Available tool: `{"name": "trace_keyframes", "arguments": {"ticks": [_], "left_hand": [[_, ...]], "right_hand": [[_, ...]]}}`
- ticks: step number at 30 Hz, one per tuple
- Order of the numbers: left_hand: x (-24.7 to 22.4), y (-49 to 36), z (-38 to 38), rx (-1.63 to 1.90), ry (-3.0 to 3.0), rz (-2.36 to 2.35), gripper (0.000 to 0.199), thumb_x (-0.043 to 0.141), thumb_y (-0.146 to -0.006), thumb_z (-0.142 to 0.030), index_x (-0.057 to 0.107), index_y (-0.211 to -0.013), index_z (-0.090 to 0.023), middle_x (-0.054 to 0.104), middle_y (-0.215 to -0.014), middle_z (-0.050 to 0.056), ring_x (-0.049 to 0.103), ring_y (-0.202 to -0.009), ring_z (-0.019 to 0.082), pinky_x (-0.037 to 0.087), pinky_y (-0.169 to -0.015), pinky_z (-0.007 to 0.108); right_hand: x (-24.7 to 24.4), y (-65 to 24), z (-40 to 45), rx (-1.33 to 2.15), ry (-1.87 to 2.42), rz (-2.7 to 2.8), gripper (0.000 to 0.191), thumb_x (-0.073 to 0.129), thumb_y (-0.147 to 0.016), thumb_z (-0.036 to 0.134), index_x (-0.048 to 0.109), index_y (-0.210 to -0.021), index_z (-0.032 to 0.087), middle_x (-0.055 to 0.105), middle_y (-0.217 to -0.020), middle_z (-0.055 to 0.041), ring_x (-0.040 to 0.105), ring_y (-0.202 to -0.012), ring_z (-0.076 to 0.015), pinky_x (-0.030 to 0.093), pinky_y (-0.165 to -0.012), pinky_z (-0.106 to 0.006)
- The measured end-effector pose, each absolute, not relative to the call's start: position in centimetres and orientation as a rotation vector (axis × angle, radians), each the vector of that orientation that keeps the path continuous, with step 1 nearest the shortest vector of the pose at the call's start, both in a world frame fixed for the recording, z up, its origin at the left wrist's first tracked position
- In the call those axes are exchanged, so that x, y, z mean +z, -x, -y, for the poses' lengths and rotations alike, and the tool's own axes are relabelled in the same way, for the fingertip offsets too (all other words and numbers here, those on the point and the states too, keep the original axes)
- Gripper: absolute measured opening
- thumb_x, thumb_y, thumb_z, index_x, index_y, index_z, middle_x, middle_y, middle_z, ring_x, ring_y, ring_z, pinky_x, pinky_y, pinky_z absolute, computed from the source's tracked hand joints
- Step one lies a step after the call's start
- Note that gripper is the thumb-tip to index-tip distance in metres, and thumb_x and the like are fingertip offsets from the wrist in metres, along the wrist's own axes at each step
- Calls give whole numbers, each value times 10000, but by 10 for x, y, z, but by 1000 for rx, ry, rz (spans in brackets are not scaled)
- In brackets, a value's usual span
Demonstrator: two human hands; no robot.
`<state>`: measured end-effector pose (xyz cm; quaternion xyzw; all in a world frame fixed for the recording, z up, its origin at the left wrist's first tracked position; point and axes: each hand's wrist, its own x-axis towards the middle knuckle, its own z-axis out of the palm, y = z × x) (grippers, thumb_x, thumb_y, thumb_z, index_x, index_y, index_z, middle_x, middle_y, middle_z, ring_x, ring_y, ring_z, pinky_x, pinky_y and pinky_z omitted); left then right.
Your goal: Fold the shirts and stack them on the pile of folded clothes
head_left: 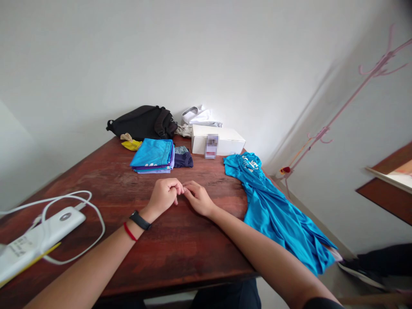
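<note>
My left hand [164, 194] is loosely curled above the wooden table [189, 249], with a black wristband [140, 220] and a red cord at the wrist. Its fingertips meet those of my right hand [198, 198], whose fingers are bent and held together. No object shows in either hand. Just beyond them is a stack of folded clothes [152, 154], bright blue on top and purple below. To the right, a blue T-shirt [273, 206] with a white print lies crumpled along the table's edge, its lower end hanging over.
At the back are a black backpack [138, 122], a white box [222, 137], a dark folded cloth [183, 160] and a yellow cloth [131, 145]. A white power strip [45, 236] with looping cable lies left. A pink coat rack [350, 101] stands right, above a person's shoe [362, 272].
</note>
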<state>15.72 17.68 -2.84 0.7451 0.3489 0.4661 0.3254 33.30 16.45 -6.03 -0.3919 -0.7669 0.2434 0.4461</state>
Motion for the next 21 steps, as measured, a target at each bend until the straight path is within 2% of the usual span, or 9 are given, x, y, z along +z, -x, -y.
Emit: {"name": "trace_keyframes", "arguments": {"ticks": [6, 10, 14, 17, 21], "left_hand": [[-29, -154, -178, 1081, -2323, -901, 309, 395, -752, -5, 621, -639, -182, 667, -672, -4, 634, -506, 102, 460, -521, 197], [-23, -153, -177, 957, -2466, -944, 333, 424, -777, 4, 677, -691, -194, 709, -722, 1, 656, -605, 133, 471, -606, 224], [-21, -155, -175, 784, -2589, -931, 345, 460, -791, 0, 723, -721, -212, 752, -788, 6, 690, -719, 169, 483, -706, 256], [-20, -156, -173, 694, -2651, -903, 353, 469, -803, -5, 744, -743, -218, 773, -839, 12, 711, -799, 189, 487, -759, 270], [-19, -156, -172, 633, -2694, -886, 369, 469, -790, 2, 761, -771, -221, 779, -851, 13, 713, -804, 193, 490, -757, 271]], "right_hand": [[-50, -340, -166, 501, 989, 2029, 187, 568, -962, 153, 740, -923, 213, 744, -996, -48, 673, -965, -187, 511, -897, -312], [-34, -363, -186, 375, 1188, 1954, 182, 590, -965, 246, 757, -1004, 186, 761, -1023, -73, 697, -952, -205, 529, -859, -307], [-11, -408, -220, 175, 1635, 1900, 274, 538, -1002, 329, 752, -1113, 199, 771, -1115, -54, 712, -1002, -179, 522, -876, -240], [4, -454, -237, 86, 1833, 1849, 298, 534, -992, 326, 761, -1120, 181, 770, -1132, -93, 702, -1060, -227, 500, -927, -278], [6, -516, -241, -26, 2124, 1733, 291, 596, -919, 254, 754, -1127, 126, 727, -1206, -180, 654, -1155, -307, 462, -993, -358]]}}
